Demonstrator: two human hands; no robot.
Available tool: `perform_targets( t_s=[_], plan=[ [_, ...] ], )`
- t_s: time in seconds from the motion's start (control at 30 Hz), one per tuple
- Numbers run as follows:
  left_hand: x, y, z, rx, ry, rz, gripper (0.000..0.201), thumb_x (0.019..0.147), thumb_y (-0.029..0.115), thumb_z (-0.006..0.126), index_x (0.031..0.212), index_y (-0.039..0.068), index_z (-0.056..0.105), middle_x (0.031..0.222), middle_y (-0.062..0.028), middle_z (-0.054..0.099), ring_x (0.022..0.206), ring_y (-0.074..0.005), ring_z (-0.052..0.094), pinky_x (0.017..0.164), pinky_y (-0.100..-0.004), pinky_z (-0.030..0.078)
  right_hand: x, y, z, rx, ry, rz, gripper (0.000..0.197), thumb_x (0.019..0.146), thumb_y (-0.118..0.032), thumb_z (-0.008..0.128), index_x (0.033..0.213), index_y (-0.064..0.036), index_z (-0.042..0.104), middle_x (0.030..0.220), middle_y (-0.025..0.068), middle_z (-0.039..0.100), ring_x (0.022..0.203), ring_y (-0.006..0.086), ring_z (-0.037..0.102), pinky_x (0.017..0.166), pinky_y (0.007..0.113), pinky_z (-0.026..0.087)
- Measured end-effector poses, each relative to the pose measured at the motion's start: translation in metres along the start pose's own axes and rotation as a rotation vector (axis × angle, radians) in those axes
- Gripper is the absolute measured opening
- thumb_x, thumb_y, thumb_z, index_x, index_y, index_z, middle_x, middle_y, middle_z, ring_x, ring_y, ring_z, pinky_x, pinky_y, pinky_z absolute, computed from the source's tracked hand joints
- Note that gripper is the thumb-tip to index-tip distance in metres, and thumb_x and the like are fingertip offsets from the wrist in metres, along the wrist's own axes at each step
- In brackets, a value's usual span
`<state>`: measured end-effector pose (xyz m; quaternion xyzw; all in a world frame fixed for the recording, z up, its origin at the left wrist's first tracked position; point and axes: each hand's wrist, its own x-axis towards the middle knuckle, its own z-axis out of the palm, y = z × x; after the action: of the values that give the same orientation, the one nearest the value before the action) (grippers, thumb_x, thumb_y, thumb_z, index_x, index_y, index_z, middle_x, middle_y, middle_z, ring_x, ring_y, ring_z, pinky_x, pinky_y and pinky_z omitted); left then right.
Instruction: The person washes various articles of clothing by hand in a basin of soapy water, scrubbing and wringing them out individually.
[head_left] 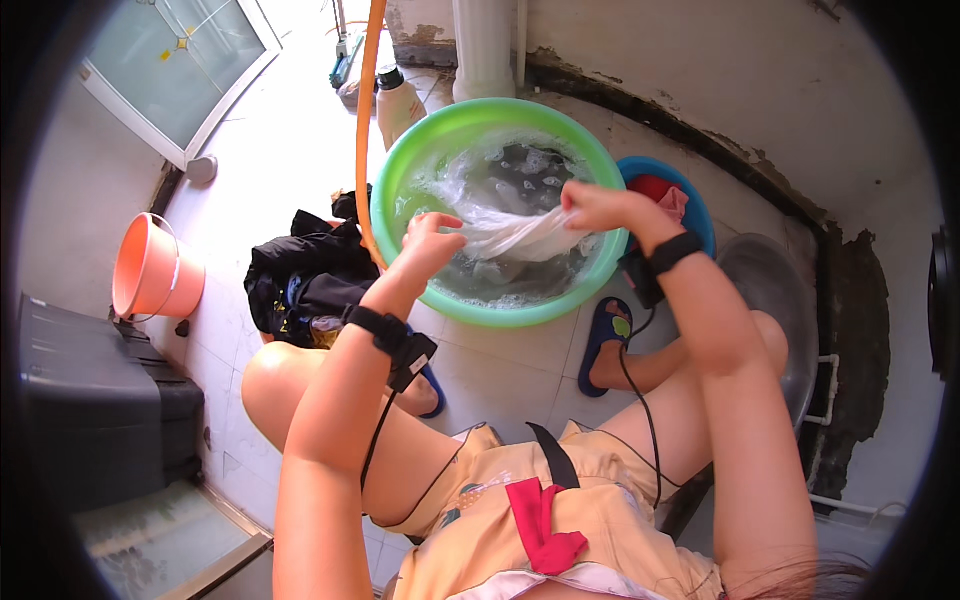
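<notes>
A white wet cloth point(525, 236) is stretched, gathered in folds, between my two hands over a large green basin point(398, 165). My right hand point(596, 207) is closed on its right end. My left hand point(432, 243), fingers curled, grips the other end near the basin's left rim. Below the cloth lies sudsy grey water point(500, 282) with foam around its edge. Something dark point(540, 163) shows under the water toward the far side. Whether the cloth's lower part dips into the water, I cannot tell.
An orange hose point(367, 130) runs down along the basin's left side. Dark clothes point(310, 270) lie left of it. A blue basin point(690, 190) with red and pink items stands right, beside a grey metal tub point(765, 265). A bottle point(397, 105) stands behind; a pink bucket point(150, 272) stands far left.
</notes>
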<state>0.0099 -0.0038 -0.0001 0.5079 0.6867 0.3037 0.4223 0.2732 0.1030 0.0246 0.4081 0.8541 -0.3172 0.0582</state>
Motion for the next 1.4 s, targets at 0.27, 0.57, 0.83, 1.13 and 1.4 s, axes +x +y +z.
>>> perform_targets(
  t_s=[0.27,0.57,0.83,1.13,1.4],
  plan=[
    [0.014,-0.021,0.036,0.361,-0.146,-0.043,0.071,0.057,0.040,0.071,0.117,0.011,0.046,0.123,-0.0177,0.038,0.115,-0.0317,0.037,0.094,-0.0350,0.033,-0.036,-0.108,-0.074,0.671,0.441,-0.252,0.017,0.079,-0.015,0.055,0.092,-0.0076,0.047,0.081,0.0015,0.051,0.077,0.0092,0.051,0.061,0.023,0.043],
    [0.027,-0.023,0.050,0.374,-0.075,-0.039,0.070,0.069,0.044,0.063,0.123,0.006,0.040,0.124,-0.0205,0.038,0.115,-0.0312,0.038,0.093,-0.0356,0.034,-0.085,-0.179,-0.143,1.193,0.720,-0.578,0.012,0.080,0.000,0.051,0.088,-0.0072,0.045,0.075,0.0041,0.052,0.065,0.0144,0.055,0.060,0.028,0.051],
    [0.021,-0.019,0.039,-0.008,-0.354,0.019,0.049,0.073,0.029,0.061,0.111,0.000,0.050,0.121,-0.0183,0.044,0.113,-0.0246,0.042,0.091,-0.0301,0.035,-0.089,-0.192,-0.146,1.148,0.785,-0.621,0.018,0.081,0.000,0.049,0.096,-0.0017,0.040,0.079,0.0087,0.050,0.070,0.0176,0.055,0.063,0.031,0.052],
    [0.027,-0.014,0.064,-0.159,-0.534,0.085,0.047,0.082,0.036,0.053,0.118,0.006,0.045,0.106,-0.0058,0.054,0.098,-0.0156,0.050,0.083,-0.0287,0.039,-0.110,-0.183,-0.185,1.088,0.895,-0.627,0.020,0.079,-0.001,0.049,0.097,-0.0007,0.041,0.079,0.0089,0.050,0.071,0.0186,0.055,0.062,0.032,0.051],
    [0.015,0.033,0.002,-0.476,0.007,0.001,0.025,0.083,0.024,0.043,0.101,0.008,0.050,0.082,-0.0034,0.055,0.069,-0.0123,0.054,0.051,-0.0269,0.043,-0.114,-0.119,-0.180,0.918,0.978,-0.334,0.023,0.076,-0.003,0.051,0.097,-0.0005,0.043,0.081,0.0092,0.051,0.072,0.0195,0.055,0.061,0.033,0.049]
  ],
)
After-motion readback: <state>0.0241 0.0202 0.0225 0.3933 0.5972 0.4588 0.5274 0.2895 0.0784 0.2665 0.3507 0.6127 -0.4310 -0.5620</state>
